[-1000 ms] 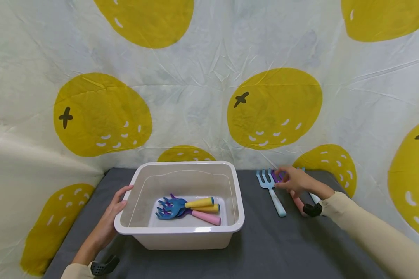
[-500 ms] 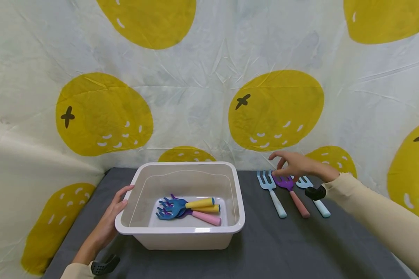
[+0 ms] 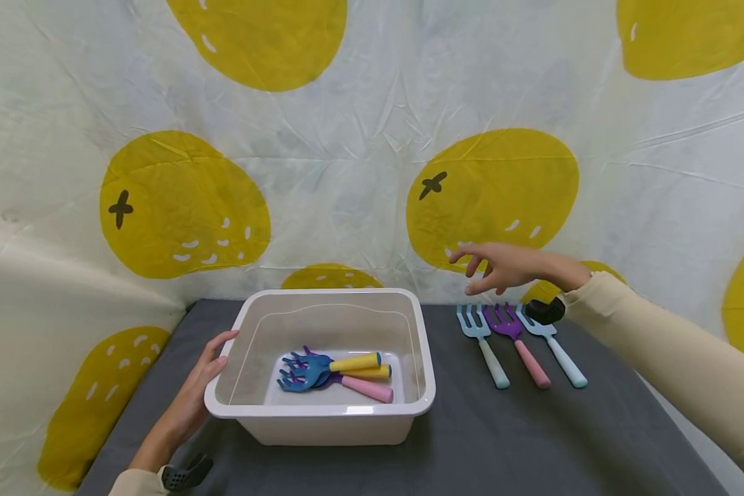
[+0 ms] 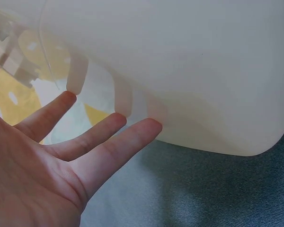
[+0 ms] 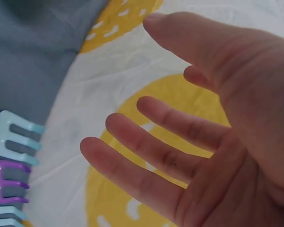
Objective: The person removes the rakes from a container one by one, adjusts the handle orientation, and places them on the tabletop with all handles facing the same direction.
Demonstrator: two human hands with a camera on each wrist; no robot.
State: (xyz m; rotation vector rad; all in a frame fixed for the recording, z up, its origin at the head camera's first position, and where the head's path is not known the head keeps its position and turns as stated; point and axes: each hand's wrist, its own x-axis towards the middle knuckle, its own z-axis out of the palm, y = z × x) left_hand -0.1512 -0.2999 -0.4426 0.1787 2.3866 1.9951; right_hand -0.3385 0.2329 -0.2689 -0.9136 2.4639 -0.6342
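Observation:
My left hand [image 3: 189, 393] rests against the left side of a white plastic tub [image 3: 328, 428], fingertips at its rim. In the left wrist view, straight fingers [image 4: 113, 151] touch the tub's outer wall. Inside lie several small garden hand rakes: blue heads [image 3: 310, 372] with yellow handles [image 3: 355, 361], and a purple one with a pink handle [image 3: 367, 388]. My right hand [image 3: 502, 265] hovers with nothing in it, fingers spread, above three hand forks in a row: a light blue fork [image 3: 473, 327], a purple fork with a pink handle [image 3: 532, 362] and another light blue fork [image 3: 567, 362].
A dark grey cloth [image 3: 465, 441] covers the table. Behind it hangs a pale curtain [image 3: 347, 193] printed with big yellow fruit. The forks' tines lie near the table's back edge, to the right of the tub.
My right hand has lifted away from the forks, up and to the left, uncovering the purple fork and the right-hand light blue one. The left hand and tub have stayed in place.

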